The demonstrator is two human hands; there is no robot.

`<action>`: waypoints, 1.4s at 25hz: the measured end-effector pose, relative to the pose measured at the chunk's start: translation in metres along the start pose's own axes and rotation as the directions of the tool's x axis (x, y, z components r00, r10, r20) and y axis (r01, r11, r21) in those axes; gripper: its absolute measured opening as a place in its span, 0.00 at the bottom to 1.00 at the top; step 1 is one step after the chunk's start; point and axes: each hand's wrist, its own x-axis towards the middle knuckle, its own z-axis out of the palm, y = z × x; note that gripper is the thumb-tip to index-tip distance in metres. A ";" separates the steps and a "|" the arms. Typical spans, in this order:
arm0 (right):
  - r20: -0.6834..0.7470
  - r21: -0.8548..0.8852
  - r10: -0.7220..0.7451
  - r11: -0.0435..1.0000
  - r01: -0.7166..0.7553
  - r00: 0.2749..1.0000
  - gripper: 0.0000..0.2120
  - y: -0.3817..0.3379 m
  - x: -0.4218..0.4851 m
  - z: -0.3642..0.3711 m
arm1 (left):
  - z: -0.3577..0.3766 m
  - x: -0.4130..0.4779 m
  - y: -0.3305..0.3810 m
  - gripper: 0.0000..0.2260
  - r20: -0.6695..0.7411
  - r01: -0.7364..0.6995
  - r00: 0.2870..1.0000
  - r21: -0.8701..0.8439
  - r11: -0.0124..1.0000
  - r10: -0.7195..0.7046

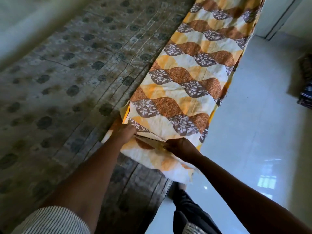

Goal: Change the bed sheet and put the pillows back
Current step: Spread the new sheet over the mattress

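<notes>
A long folded bed sheet [190,71], printed with orange, yellow and white waves and brown leaf shapes, lies along the right edge of the bare mattress [70,78]. Its near end is folded in layers and hangs a little over the mattress corner. My left hand [124,131] grips the near-left corner of the sheet, fingers tucked between the layers. My right hand [179,146] pinches a folded edge at the near-right side. No pillows are in view.
The mattress cover is grey-brown with dark round flower prints. A glossy white tiled floor [253,132] runs along the bed's right side. A dark striped bundle [306,97] lies on the floor at the far right. My legs stand at the bed's corner.
</notes>
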 end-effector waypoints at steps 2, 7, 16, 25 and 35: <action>-0.035 -0.018 0.005 1.000 -0.006 0.999 0.14 -0.027 -0.025 0.028 | 0.032 -0.053 -0.029 0.08 -0.019 0.109 0.994 -0.075 0.991 -0.111; -0.069 0.043 -0.024 0.999 0.027 0.997 0.11 -0.106 -0.094 0.112 | 0.108 -0.201 -0.067 0.12 -0.053 0.196 0.974 -0.280 0.940 -0.219; 0.090 0.096 0.127 0.986 -0.136 0.988 0.15 -0.152 -0.211 0.241 | 0.211 -0.330 -0.076 0.12 -0.040 0.113 0.989 -0.390 0.914 -0.140; 0.064 0.388 0.432 0.820 -0.421 0.900 0.11 -0.135 -0.197 0.260 | 0.241 -0.325 -0.024 0.19 0.268 0.400 0.730 -0.913 0.075 -0.628; 0.503 0.721 0.418 0.281 -0.634 0.756 0.12 -0.184 -0.180 0.341 | 0.234 -0.302 -0.060 0.21 0.735 0.225 0.582 -0.556 -0.800 -0.348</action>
